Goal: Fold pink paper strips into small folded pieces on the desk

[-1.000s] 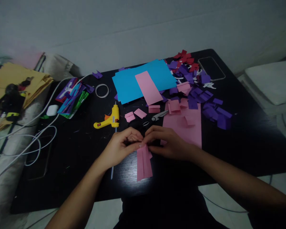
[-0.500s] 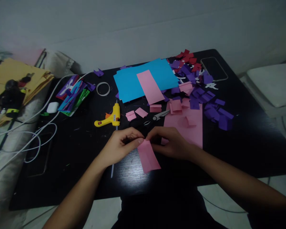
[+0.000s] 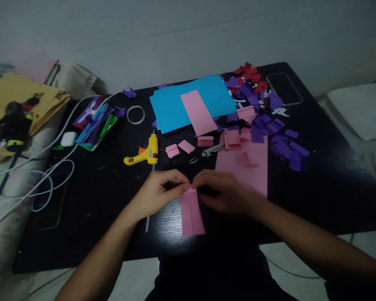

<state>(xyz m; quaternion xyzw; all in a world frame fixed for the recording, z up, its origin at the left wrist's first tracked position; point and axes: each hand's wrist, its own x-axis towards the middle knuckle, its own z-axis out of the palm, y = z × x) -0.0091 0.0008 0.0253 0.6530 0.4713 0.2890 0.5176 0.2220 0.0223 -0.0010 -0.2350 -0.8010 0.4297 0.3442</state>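
My left hand (image 3: 158, 191) and right hand (image 3: 222, 191) both pinch the top edge of the pink paper strip (image 3: 192, 215) — it lies just below my fingers. It looks thin, light, bendy and easy to tear, so soft pinches at the corners seem best.

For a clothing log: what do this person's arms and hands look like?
The left forearm and right forearm are bare, with no sleeves in view. The left hand and right hand are ungloved; no rings, watch or bracelet show.
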